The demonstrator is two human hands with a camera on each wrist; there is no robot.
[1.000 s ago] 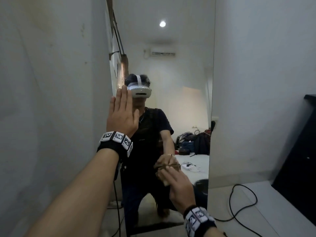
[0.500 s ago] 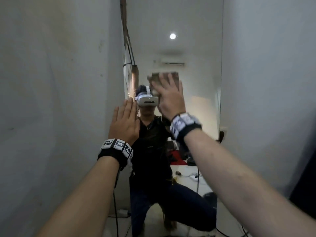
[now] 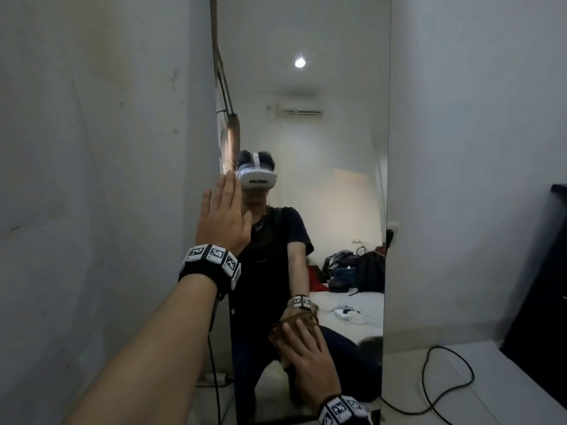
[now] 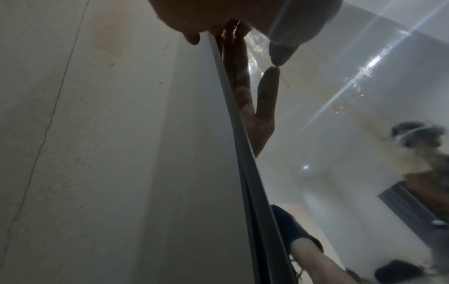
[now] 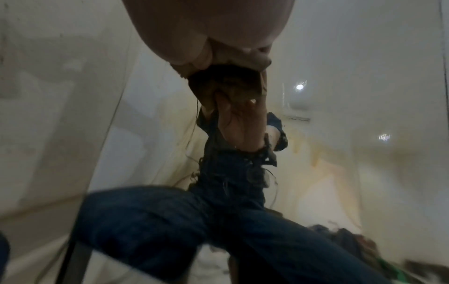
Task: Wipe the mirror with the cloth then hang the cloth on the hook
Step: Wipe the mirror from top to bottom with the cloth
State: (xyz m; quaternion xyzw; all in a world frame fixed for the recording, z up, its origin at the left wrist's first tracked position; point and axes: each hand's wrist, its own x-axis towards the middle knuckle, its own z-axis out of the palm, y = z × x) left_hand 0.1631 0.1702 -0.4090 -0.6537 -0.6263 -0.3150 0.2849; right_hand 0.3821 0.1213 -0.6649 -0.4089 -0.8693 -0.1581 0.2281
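Observation:
A tall frameless mirror [image 3: 337, 185] leans against the white wall. My left hand [image 3: 222, 214] lies flat with straight fingers on the mirror's left edge [image 4: 239, 146], at the height of the reflected head. In the left wrist view my thumb [image 4: 279, 51] touches the glass. Low on the mirror, my right hand [image 3: 306, 351] presses a bunched brown cloth [image 3: 277, 332] against the glass with spread fingers. The right wrist view shows the cloth [image 5: 226, 84] squeezed between palm and glass. No hook shows in any view.
A white wall [image 3: 92, 210] stands close on the left. A black cable [image 3: 441, 381] loops over the pale floor to the right of the mirror. Dark furniture [image 3: 546, 302] stands at the far right. Another thin cable [image 3: 214, 363] hangs by the mirror's lower left.
My right hand swept the cloth from low on the mirror up to head height, then back down low. The left hand stayed on the mirror's edge.

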